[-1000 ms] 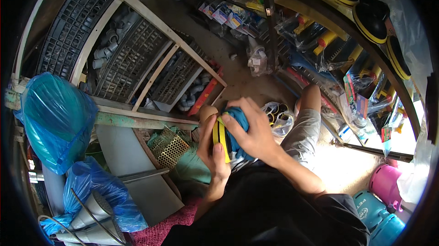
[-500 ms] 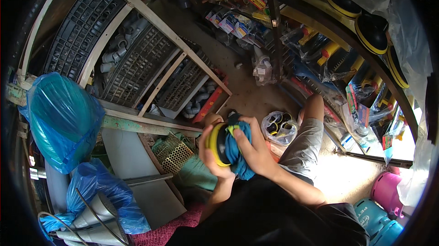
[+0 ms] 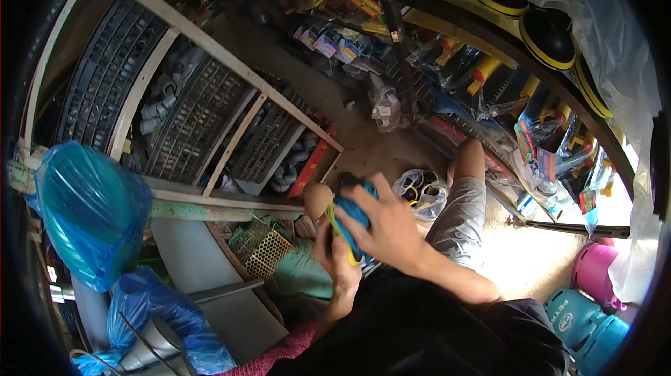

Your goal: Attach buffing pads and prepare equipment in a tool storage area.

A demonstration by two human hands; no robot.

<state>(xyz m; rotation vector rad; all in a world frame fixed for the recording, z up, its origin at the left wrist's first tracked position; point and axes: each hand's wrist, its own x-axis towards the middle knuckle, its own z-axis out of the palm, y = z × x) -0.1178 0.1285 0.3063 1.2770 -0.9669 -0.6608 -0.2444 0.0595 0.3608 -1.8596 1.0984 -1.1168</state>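
In front of my body, my left hand (image 3: 338, 264) grips a round black piece with a yellow rim (image 3: 351, 253) from the side nearest the crates. A blue cloth (image 3: 355, 212) lies bunched against the piece. My right hand (image 3: 391, 229) presses on the cloth with its fingers bent over it, slightly blurred. Most of the round piece's face is hidden behind the cloth and my fingers. Past my hands, a clear plastic bag (image 3: 439, 203) on the floor holds several black and yellow round pieces.
Crates of grey pipe fittings (image 3: 183, 124) fill a wooden-framed rack at left. Below it hangs a blue plastic bag (image 3: 91, 215). Black discs with yellow rims (image 3: 549, 39) line a shelf at upper right, above packaged tools. Teal (image 3: 574, 316) and pink (image 3: 593, 264) gas cylinders stand at lower right.
The round piece has turned so its rim is more edge-on. My right hand has shifted over the cloth, its back now facing up. The whole view has shifted slightly.
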